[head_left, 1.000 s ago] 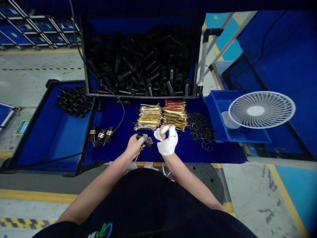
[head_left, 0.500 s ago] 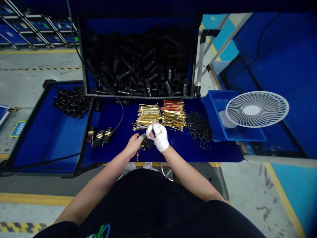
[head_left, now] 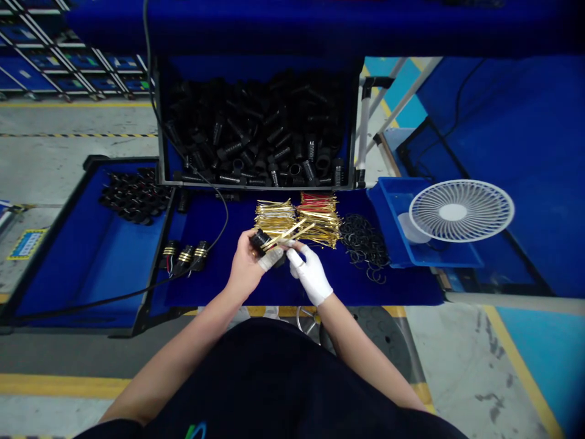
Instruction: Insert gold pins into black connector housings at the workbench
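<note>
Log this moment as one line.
left hand: holding black part, gold strips protruding | right hand: fingers beside strips | ahead: bin of black tubes

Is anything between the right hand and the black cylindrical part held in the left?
In this view, yes: the covered thumb of the left hand lies between the right hand and the black cylindrical part; gold strips also project from it.

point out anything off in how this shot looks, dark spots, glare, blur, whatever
In the head view, black parts toward the back of the upper bin sink into shadow; also in the head view, the left tray has a pale sheen, the white-covered right hand is bright, the held gold strips look slightly soft, and the right picture edge darkens.
</note>
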A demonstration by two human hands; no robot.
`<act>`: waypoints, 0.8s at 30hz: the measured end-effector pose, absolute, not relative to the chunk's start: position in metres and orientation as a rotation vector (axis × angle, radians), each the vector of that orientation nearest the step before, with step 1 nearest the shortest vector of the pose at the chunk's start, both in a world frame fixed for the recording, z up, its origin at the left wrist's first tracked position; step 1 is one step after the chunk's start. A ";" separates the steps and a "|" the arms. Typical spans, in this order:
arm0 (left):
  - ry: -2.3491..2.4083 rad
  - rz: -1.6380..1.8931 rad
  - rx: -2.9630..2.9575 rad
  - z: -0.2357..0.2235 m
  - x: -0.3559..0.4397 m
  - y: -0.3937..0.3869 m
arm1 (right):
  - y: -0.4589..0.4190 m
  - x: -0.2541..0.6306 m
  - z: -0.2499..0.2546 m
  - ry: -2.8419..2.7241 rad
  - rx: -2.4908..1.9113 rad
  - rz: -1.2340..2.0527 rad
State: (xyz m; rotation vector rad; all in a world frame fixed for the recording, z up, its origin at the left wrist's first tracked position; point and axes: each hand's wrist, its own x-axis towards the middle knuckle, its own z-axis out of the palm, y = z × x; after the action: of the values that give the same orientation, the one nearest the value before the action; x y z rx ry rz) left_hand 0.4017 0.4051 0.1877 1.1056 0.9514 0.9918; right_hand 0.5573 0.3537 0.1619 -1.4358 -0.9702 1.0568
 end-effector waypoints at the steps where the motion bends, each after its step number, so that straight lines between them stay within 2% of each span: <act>1: 0.914 0.973 1.122 0.185 0.403 0.402 | 0.355 0.559 0.169 -1.003 -1.448 0.997; 4: 0.770 0.914 1.133 0.178 0.404 0.394 | 0.358 0.566 0.189 -1.144 -1.510 0.778; 6: 0.706 0.899 1.127 0.176 0.403 0.392 | 0.361 0.567 0.194 -1.155 -1.505 0.752; 13: 0.941 0.861 1.142 0.172 0.391 0.395 | 0.366 0.538 0.168 -0.786 -1.413 1.093; 19: 0.931 1.123 0.948 0.205 0.393 0.414 | 0.366 0.520 0.173 -0.537 -1.067 1.445; 22: 0.885 1.148 0.864 0.226 0.403 0.423 | 0.371 0.516 0.182 -0.649 -0.878 1.810; 24: 0.899 1.167 0.814 0.230 0.414 0.429 | 0.377 0.513 0.185 -0.827 -0.988 1.703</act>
State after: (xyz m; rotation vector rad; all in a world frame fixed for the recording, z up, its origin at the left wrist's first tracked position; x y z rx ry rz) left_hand 0.4137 0.4286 0.2303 0.8141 0.8986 1.1669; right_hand 0.5126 0.3772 0.1851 -0.9881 -0.8271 1.7033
